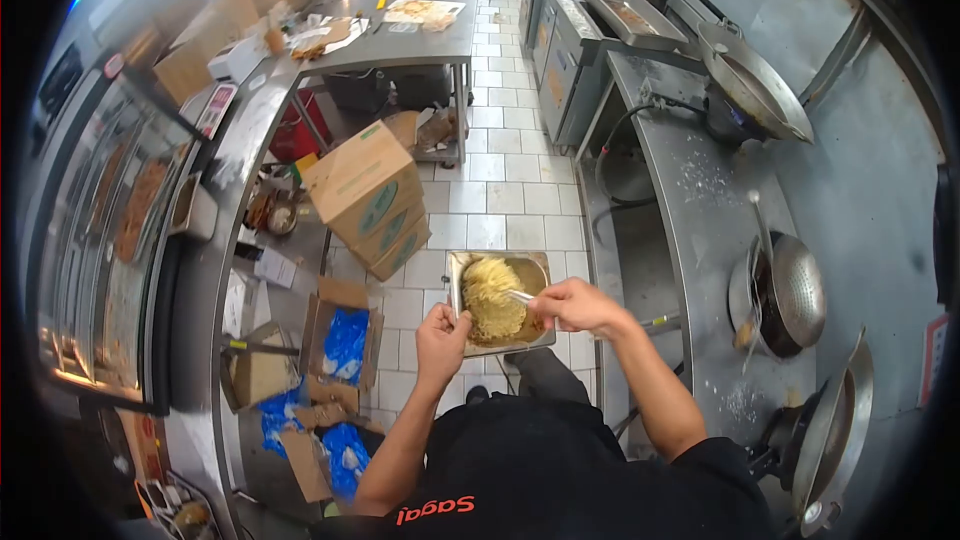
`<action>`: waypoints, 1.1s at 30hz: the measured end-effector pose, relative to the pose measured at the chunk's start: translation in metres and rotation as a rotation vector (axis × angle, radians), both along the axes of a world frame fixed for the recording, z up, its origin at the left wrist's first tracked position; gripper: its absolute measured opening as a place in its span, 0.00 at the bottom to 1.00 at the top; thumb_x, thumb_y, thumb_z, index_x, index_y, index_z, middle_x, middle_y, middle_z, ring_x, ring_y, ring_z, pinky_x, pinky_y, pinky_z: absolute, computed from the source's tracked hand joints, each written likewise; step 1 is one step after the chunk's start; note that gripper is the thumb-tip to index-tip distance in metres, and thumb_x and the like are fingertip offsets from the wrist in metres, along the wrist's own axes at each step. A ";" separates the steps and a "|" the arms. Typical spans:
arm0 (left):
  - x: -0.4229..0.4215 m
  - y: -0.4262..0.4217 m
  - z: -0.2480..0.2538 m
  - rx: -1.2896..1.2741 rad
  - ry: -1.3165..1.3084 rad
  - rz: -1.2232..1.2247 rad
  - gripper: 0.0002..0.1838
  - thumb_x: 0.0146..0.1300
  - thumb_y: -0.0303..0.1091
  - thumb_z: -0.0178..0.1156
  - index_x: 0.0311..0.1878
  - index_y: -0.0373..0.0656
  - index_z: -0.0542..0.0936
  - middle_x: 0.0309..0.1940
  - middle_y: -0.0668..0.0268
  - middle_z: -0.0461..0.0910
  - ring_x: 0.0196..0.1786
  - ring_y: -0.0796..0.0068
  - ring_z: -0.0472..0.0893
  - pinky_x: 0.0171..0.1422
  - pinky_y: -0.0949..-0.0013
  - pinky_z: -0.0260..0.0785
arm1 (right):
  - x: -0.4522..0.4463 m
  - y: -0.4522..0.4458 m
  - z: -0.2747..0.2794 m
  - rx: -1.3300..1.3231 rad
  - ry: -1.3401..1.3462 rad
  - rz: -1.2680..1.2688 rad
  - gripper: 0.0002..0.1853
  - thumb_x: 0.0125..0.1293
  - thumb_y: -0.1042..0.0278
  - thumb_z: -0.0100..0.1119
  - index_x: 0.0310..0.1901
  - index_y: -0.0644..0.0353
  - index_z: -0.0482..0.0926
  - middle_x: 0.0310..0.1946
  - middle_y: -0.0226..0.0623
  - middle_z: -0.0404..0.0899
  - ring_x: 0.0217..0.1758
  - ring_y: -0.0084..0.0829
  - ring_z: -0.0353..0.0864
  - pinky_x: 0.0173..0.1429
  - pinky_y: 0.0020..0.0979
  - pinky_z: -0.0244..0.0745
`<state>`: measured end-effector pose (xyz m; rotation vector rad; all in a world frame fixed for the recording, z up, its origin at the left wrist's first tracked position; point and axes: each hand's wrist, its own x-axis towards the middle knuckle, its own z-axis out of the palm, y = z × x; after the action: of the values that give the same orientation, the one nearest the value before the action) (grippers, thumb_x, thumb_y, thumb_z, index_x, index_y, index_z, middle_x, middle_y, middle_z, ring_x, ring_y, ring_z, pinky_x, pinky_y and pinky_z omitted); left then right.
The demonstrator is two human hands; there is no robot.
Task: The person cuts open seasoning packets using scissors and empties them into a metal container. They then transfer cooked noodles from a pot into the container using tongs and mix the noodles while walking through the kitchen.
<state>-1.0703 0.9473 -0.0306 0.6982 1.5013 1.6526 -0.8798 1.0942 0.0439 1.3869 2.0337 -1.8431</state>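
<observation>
Below my chest is a rectangular metal pan [535, 273] with a heap of pale yellow, shredded-looking food [492, 290] in it. My left hand [442, 342] is closed on the pan's left rim, with the thumb over the edge. My right hand [572, 306] grips a metal utensil [521, 296] over the right part of the pan. The utensil's far end goes into the yellow food, so I cannot tell whether it is a spoon or another tool.
Stacked cardboard boxes [365, 185] stand on the tiled floor ahead. Open cartons with blue plastic [345, 345] lie lower left. A steel counter [690, 230] on the right carries woks and a perforated ladle [800, 280]. A glass display case [120, 240] is at left.
</observation>
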 end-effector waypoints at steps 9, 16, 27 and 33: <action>-0.061 0.256 -0.031 -0.071 0.081 0.003 0.15 0.64 0.24 0.60 0.25 0.45 0.66 0.21 0.79 0.66 0.24 0.92 0.63 0.27 0.81 0.53 | -0.087 0.236 -0.050 0.671 -0.253 0.432 0.18 0.62 0.55 0.59 0.35 0.64 0.85 0.25 0.54 0.81 0.33 0.52 0.83 0.42 0.46 0.76; -0.113 0.437 -0.003 -0.123 0.050 0.046 0.16 0.65 0.26 0.61 0.25 0.45 0.65 0.19 0.79 0.65 0.23 0.91 0.63 0.27 0.80 0.53 | -0.125 0.444 -0.021 0.693 -0.339 0.321 0.16 0.62 0.57 0.55 0.31 0.64 0.84 0.28 0.55 0.81 0.35 0.56 0.81 0.42 0.47 0.76; -0.222 0.767 -0.030 -0.005 0.186 -0.022 0.15 0.64 0.28 0.61 0.23 0.39 0.69 0.17 0.77 0.65 0.23 0.91 0.61 0.25 0.77 0.55 | -0.232 0.743 -0.025 0.652 -0.505 0.193 0.18 0.63 0.56 0.56 0.35 0.64 0.85 0.30 0.55 0.83 0.36 0.52 0.83 0.45 0.45 0.76; -0.281 0.922 -0.027 0.056 0.268 -0.116 0.17 0.62 0.29 0.64 0.22 0.38 0.67 0.14 0.74 0.62 0.19 0.90 0.59 0.23 0.76 0.54 | -0.302 0.898 -0.028 0.375 -0.218 0.265 0.18 0.63 0.55 0.59 0.37 0.65 0.85 0.29 0.55 0.82 0.35 0.49 0.83 0.43 0.44 0.76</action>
<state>-1.3514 1.8689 -0.0574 1.0522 1.5695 1.5651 -1.1822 1.9922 0.0156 1.2439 2.3857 -1.1959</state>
